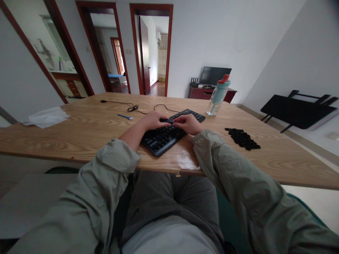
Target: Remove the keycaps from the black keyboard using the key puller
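A black keyboard point(165, 139) lies at a slant on the wooden table in front of me, its cable trailing off behind it. Over its middle, my left hand point(155, 121) and my right hand point(188, 123) meet, fingers pinched from both sides around a small black piece point(169, 121) that looks like a keycap. My fingers partly cover it and the keys beneath. To the right of the keyboard lies a flat cluster of small black pieces point(243, 138), seemingly keycaps. A small blue brush point(125, 116) with a pale tip rests to the left.
A clear bottle point(217, 97) with a red and teal top stands behind the keyboard's right end. Coiled black cable point(132, 107) lies toward the back. White tissue point(47, 117) sits at the far left, and a clear plastic sheet point(186, 158) near the front edge.
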`<state>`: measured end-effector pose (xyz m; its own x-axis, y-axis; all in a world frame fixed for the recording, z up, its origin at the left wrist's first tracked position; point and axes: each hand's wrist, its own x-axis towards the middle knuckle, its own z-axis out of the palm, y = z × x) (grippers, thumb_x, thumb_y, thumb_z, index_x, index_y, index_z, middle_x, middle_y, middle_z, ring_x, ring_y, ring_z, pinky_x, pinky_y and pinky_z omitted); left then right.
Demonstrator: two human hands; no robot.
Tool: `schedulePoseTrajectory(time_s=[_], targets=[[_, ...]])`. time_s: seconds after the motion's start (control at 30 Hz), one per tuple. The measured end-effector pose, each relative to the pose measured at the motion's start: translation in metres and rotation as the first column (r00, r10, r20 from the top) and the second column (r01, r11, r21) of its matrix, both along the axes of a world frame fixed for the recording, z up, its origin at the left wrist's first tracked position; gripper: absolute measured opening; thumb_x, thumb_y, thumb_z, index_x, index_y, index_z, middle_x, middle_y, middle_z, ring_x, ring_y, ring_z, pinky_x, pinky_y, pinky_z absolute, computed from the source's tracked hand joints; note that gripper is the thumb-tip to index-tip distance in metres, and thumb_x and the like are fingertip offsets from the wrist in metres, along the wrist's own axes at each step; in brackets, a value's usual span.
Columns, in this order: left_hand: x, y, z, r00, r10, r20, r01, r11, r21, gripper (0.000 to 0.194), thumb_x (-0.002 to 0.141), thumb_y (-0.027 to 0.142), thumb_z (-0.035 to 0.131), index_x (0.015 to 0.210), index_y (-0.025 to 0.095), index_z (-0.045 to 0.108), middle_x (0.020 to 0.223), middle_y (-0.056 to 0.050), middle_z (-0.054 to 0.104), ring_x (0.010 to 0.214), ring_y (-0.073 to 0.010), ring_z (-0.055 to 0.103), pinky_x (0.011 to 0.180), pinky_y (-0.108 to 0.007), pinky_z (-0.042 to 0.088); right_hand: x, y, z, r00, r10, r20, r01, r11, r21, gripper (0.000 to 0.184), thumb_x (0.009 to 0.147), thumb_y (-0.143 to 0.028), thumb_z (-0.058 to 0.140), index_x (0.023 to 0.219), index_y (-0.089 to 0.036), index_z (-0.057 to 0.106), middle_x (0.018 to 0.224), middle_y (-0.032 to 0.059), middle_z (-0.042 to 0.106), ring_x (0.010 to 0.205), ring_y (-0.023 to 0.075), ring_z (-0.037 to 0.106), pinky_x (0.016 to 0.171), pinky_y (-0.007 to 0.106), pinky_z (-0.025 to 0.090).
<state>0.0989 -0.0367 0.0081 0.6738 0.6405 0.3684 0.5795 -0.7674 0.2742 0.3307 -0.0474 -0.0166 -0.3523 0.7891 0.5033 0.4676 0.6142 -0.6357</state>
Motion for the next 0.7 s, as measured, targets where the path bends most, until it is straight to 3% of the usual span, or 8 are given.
schedulePoseTrajectory(time_s=[0.4, 0.7], targets=[[0.006, -0.006, 0.001, 0.992, -0.052, 0.116, 0.065, 0.992, -0.109, 0.037, 0.084, 0.049, 0.064, 0.104, 0.021, 0.077, 0.096, -0.003, 0.077, 0.085, -0.0191, 0.067, 0.077, -0.027, 0.048, 0.007, -0.008, 0.007, 0.990, 0.064, -0.129, -0.080, 0.989, -0.126, 0.028, 0.067, -0.039, 0.081, 0.082, -0.016, 0.080, 0.069, 0.0029, 0.072, 0.057, 0.0122, 0.055, 0.052, 0.025, 0.039], [0.012, -0.007, 0.003, 0.989, 0.028, 0.142, -0.031, 0.999, 0.020, 0.047, 0.094, 0.055, 0.047, 0.119, 0.020, 0.066, 0.112, -0.008, 0.071, 0.102, -0.0233, 0.065, 0.089, -0.033, 0.048, -0.002, -0.017, 0.014, 0.915, -0.016, -0.403, -0.050, 0.987, -0.154, 0.033, 0.072, -0.041, 0.077, 0.094, -0.015, 0.079, 0.066, 0.0002, 0.069, 0.051, 0.0080, 0.050, 0.046, 0.021, 0.038]])
